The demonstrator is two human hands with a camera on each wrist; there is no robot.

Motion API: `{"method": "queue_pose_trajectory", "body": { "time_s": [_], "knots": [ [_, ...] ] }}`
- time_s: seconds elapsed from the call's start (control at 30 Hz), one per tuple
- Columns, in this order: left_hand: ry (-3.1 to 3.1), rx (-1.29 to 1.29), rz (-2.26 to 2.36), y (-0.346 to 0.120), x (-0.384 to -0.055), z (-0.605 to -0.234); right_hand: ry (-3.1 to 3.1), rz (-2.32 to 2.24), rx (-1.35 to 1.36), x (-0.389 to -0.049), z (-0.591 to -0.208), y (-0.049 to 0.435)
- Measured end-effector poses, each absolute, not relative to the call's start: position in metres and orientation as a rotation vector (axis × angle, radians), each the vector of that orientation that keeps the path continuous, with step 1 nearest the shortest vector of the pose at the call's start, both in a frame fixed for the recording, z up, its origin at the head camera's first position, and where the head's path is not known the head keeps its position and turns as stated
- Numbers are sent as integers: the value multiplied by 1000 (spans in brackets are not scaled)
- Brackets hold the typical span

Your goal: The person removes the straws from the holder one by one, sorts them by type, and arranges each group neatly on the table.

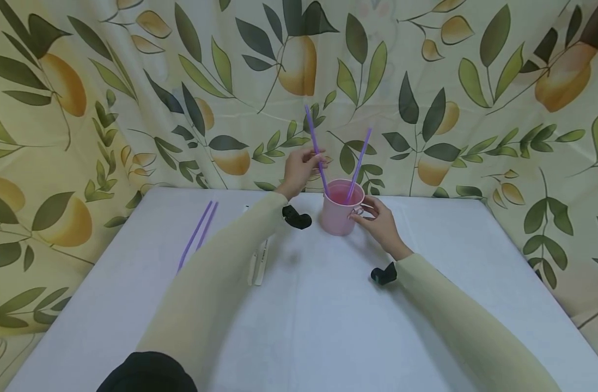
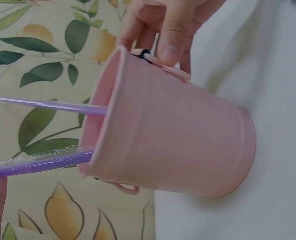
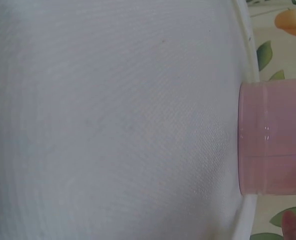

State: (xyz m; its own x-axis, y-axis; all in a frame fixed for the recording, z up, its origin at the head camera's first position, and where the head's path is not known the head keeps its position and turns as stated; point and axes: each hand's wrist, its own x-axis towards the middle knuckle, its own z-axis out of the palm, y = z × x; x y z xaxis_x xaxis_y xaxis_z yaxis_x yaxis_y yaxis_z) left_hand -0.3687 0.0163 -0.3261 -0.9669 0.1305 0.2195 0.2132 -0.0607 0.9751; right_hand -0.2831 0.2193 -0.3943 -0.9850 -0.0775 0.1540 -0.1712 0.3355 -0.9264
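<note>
A pink bucket (image 1: 335,220) stands upright at the far edge of the white table. My left hand (image 1: 299,171) pinches a purple straw (image 1: 311,125) whose lower end is inside the bucket. Clear plastic film shows along this straw (image 2: 52,162) in the left wrist view. A second purple straw (image 1: 360,160) leans against the bucket's rim on the right. At the bucket's right side, my right hand (image 1: 379,223) grips the small handle (image 2: 168,69) between thumb and fingers. The right wrist view catches the bucket's lower part (image 3: 275,137) and a fingertip.
Two purple straws (image 1: 196,231) lie on the table at the left, partly behind my left sleeve. Slim white packets (image 1: 260,264) with print lie under that forearm. A fruit-patterned curtain (image 1: 426,65) hangs behind the table (image 1: 328,326).
</note>
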Motion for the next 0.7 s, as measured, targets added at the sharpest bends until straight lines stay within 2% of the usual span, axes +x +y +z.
{"method": "queue_pose_trajectory", "body": {
  "time_s": [0.4, 0.7],
  "knots": [
    [-1923, -384, -2290, -10, -367, -304, -2484, 1752, 240, -302, -418, 229],
    [-1833, -299, -2326, -35, -360, -305, -2489, 1726, 243, -302, -421, 230]
  ]
}}
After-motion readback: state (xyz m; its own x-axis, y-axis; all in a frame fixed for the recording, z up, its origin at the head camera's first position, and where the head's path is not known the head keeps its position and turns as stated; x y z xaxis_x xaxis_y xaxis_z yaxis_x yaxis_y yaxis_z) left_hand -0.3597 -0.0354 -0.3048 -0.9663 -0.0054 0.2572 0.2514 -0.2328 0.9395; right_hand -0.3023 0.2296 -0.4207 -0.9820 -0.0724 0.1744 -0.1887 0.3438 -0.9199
